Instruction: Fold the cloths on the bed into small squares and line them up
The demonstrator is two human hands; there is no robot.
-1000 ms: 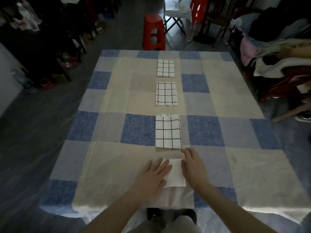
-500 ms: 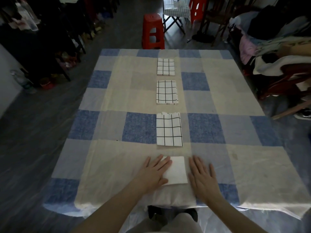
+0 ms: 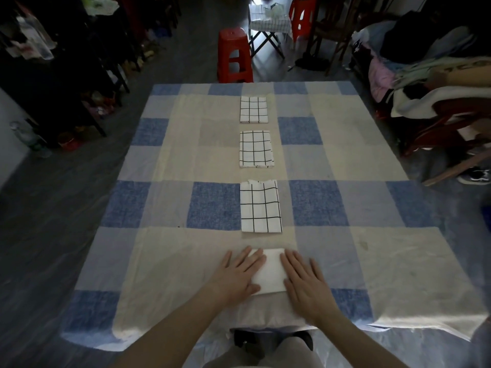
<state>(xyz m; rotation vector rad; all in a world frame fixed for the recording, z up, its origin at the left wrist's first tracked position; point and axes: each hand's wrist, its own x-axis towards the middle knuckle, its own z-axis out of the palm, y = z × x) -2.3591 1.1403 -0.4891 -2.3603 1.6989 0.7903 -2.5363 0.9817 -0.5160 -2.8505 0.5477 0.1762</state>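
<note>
White cloth [image 3: 269, 270] | my left hand [image 3: 236, 274] and right hand [image 3: 305, 284] flat, fingers spread, pressing it to set creases; aligned behind three checked cloths [image 3: 260, 205] on bed [image 3: 372, 251]

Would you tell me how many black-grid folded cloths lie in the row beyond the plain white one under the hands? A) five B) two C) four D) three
D: three grid cloths line up beyond the white cloth.

3 white black-grid cloths [image 3: 260, 205], 1 plain white cloth [image 3: 270, 270], blue-and-cream checked bedsheet [image 3: 345, 160], red stool [image 3: 235, 55].
</note>
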